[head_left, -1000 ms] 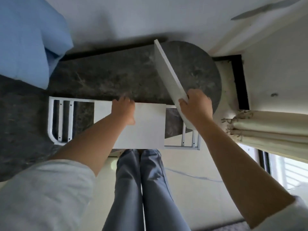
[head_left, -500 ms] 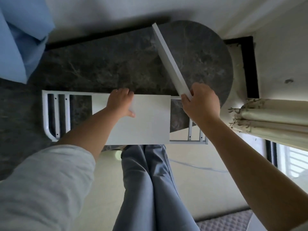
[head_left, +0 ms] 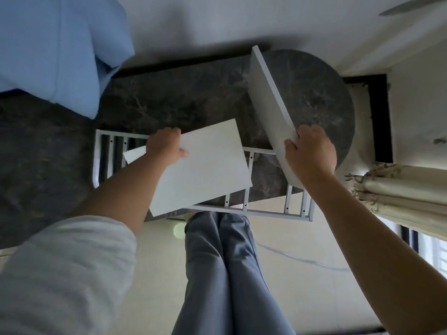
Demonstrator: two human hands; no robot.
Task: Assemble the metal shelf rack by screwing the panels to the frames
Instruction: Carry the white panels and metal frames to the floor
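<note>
Panels [head_left: 203,163] [head_left: 271,105] gripped at edges above frame [head_left: 266,209].

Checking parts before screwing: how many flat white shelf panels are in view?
2: one flat white panel gripped by the left hand, one upright white panel held by the right hand. More may be hidden.

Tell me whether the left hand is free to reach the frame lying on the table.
Probably not yet: the left hand grips a white panel that lies tilted over the frame, covering its middle; only the frame's ends show.
</note>
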